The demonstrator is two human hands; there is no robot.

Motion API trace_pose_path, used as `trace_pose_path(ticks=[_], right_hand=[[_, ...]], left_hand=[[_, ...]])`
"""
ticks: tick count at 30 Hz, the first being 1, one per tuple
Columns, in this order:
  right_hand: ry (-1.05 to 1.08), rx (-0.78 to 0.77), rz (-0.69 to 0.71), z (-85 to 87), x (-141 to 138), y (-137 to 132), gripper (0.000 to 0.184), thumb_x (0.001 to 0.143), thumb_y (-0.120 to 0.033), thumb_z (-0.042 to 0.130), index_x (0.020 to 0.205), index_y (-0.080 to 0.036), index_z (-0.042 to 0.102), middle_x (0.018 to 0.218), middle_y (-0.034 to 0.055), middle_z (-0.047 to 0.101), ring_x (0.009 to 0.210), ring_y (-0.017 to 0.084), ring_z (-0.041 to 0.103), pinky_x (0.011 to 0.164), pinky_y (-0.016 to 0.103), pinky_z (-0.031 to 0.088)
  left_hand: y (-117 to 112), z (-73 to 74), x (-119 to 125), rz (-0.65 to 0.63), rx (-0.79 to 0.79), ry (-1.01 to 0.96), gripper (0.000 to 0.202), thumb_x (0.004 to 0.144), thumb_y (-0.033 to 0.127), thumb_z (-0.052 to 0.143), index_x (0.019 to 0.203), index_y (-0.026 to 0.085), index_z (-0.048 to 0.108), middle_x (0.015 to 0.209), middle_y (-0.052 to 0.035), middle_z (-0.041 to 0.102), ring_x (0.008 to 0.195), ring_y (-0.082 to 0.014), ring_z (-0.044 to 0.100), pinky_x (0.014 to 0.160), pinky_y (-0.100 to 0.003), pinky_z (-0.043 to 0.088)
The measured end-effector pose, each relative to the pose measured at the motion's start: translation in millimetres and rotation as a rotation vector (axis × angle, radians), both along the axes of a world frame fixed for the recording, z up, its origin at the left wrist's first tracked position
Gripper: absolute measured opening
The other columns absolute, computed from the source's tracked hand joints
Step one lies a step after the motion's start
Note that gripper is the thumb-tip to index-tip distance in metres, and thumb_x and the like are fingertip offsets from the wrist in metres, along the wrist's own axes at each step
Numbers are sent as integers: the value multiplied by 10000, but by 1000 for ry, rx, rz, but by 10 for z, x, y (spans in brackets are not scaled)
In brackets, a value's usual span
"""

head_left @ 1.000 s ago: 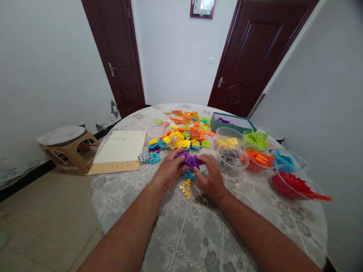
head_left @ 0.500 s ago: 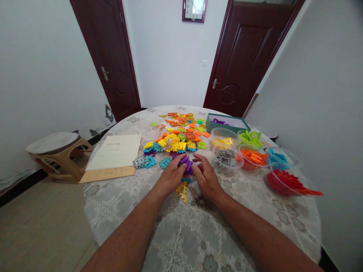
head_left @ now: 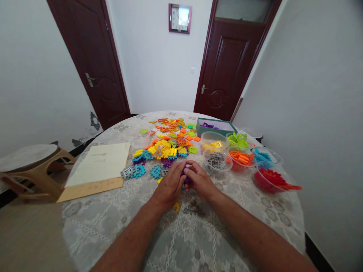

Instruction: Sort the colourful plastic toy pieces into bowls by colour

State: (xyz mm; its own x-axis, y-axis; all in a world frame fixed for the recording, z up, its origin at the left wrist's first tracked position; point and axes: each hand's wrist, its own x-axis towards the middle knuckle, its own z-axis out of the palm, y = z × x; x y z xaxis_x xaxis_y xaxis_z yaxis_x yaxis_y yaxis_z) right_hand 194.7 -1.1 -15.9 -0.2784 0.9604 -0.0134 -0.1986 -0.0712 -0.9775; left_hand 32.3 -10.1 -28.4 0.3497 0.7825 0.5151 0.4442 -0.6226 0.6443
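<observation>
Your left hand (head_left: pixel 171 181) and right hand (head_left: pixel 200 179) meet low over the near middle of the table, fingers curled in around purple plastic (head_left: pixel 186 177). Little of it shows between them, so whether you have 1 piece or several is hard to tell. Closing in from 2 sides probably lets you steady it with one hand and press with the other.

Beyond your knuckles lies a loose pile of toothed pieces (head_left: pixel 163 149), likely left spread so any colour can be picked out. To your right, 6 clear tubs (head_left: pixel 218 170) hold mostly 1 colour each, which suggests sorting by colour; a green box (head_left: pixel 212 133) behind them holds more purple. A yellow piece (head_left: pixel 176 206) peeks out beside your left wrist.

The round table wears a grey-white patterned cloth (head_left: pixel 184 241), with a cream folder (head_left: pixel 98 162) on your left (its faint writing is too small to read). Past it stand a stool (head_left: pixel 31 158), 2 dark red doors (head_left: pixel 224 75) and a wall clock (head_left: pixel 176 19).
</observation>
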Motion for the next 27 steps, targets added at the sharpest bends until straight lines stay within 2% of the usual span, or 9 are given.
trace_pose_path(ticks=[5,9,11,14,17,22,27], right_hand=[[8,-68,-20,10,5,14,499,840,-487,738,1244,-251,564,843,-31,668,524,113,610,472,253,530],[50,-115,9,-3,25,27,577,820,-532,777,1263,-235,557,814,-22,680,564,128,637,521,273,559],[41,-116,-3,-5,25,26,595,808,-531,787,1267,-238,546,809,-25,681,567,132,640,522,274,559],[-17,-87,-42,-14,18,26,521,807,-493,769,1209,-240,554,783,-40,667,532,122,610,477,251,525],[-42,-75,-17,-35,24,35,401,816,-464,740,1096,-222,585,766,-37,658,529,115,594,467,239,511],[-3,-97,32,-72,57,65,445,822,-524,757,1106,-225,590,793,-24,672,570,125,625,512,257,543],[-33,-84,19,-79,60,73,378,815,-467,739,1060,-225,586,767,-34,661,520,111,596,467,240,518]], left_hand=[[26,-58,-12,22,-14,5,519,1043,333,453,1539,184,484,1539,-181,535,1456,-287,486,1237,-501,378],[17,-51,-8,4,-65,-46,549,1041,315,468,1584,240,426,1600,-126,501,1465,-261,496,1237,-472,380],[8,-40,-1,17,-81,-43,560,1038,315,473,1589,235,415,1606,-128,494,1475,-259,487,1237,-468,378],[3,-42,14,45,-64,-5,558,1031,325,473,1572,196,435,1583,-163,512,1476,-274,482,1239,-486,371],[2,-60,21,59,-65,5,553,1027,339,476,1554,174,455,1548,-186,542,1455,-285,505,1228,-499,385],[-16,-52,20,56,-105,-50,555,1019,322,491,1557,191,453,1561,-178,533,1455,-286,507,1230,-500,378],[-16,-28,27,73,-114,-50,532,1018,315,489,1525,159,495,1518,-197,568,1426,-291,534,1222,-499,389]])
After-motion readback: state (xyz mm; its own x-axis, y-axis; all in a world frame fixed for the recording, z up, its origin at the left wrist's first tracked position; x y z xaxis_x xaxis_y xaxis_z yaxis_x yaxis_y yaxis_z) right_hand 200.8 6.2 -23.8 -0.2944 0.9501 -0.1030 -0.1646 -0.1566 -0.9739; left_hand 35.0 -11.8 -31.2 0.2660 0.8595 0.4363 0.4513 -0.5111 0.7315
